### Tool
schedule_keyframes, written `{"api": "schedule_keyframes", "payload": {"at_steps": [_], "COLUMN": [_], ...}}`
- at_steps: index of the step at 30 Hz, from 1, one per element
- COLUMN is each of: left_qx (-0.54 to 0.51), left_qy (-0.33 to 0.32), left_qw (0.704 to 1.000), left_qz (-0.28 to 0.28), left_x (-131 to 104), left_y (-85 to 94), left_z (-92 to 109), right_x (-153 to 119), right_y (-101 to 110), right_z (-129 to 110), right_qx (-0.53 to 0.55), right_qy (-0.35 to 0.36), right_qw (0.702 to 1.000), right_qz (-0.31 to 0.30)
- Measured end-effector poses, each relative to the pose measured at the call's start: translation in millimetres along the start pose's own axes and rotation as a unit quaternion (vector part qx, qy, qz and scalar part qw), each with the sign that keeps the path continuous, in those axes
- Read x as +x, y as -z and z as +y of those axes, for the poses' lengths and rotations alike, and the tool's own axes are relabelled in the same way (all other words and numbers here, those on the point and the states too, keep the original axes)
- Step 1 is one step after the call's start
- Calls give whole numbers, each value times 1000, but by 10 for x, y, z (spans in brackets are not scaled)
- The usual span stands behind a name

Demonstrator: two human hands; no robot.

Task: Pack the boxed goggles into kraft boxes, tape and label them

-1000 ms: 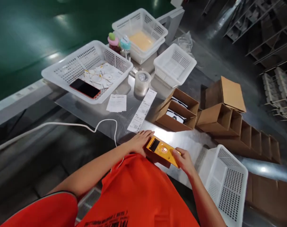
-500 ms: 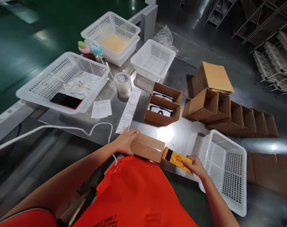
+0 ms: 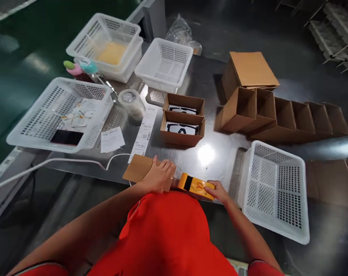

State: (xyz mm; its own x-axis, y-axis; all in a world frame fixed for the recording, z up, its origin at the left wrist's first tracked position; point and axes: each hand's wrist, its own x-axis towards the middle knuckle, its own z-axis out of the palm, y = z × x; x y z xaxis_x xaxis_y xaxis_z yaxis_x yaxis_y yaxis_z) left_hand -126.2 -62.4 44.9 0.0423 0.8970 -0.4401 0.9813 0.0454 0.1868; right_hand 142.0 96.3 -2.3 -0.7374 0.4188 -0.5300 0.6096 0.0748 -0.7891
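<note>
A small closed cardboard box (image 3: 138, 168) lies at the table's near edge, right in front of my red top. Over its right half lies my left hand (image 3: 159, 175), fingers bent across the top and gripping it; the hand hides part of the box. My right hand (image 3: 218, 191) is closed round the rear of a yellow tape dispenser (image 3: 199, 186) with a black band. The dispenser's front end is at the box's right end, where a strip of clear tape shows. Whether the tape is stuck down there I cannot tell.
Beyond the hands stand two open boxes (image 3: 182, 136) with eyewear-printed packs inside. A label strip (image 3: 143, 132), tape roll (image 3: 132, 103), and basket (image 3: 59, 86) with a phone are leftward. Several open cartons (image 3: 239, 105) and a white basket (image 3: 277, 188) stand at right.
The cardboard box and both hands have moved left. My left hand has gone from the box's left end to its right half. The view has shifted.
</note>
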Motion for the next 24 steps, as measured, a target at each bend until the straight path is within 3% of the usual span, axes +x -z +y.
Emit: {"api": "schedule_keyframes", "payload": {"at_steps": [4,6,13,16,18,21,24], "left_qx": [1,1,-8,-20,-41,-123,-300], "left_qy": [2,0,-9,-10,-17,-37,-25], "left_qw": [1000,1000,1000,999,996,980,925], "left_qz": [-10,-8,23,46,76,149,234], "left_x": [-29,-28,-38,-82,-126,-185,-151], "left_y": [-23,-38,-81,-34,57,276,469], "left_z": [-35,-39,-5,70,119,131,66], "right_x": [-251,-265,202,261,216,55,-247], "right_y": [242,262,-232,-274,-142,261,758], "right_z": [180,181,-278,-535,-704,-916,-975], "right_qx": [-32,-74,-225,-256,-287,-401,-475], "right_qy": [-24,-37,-65,-76,-87,-125,-180], "right_qw": [999,996,972,964,954,905,847], "right_qz": [11,16,13,16,25,74,154]}}
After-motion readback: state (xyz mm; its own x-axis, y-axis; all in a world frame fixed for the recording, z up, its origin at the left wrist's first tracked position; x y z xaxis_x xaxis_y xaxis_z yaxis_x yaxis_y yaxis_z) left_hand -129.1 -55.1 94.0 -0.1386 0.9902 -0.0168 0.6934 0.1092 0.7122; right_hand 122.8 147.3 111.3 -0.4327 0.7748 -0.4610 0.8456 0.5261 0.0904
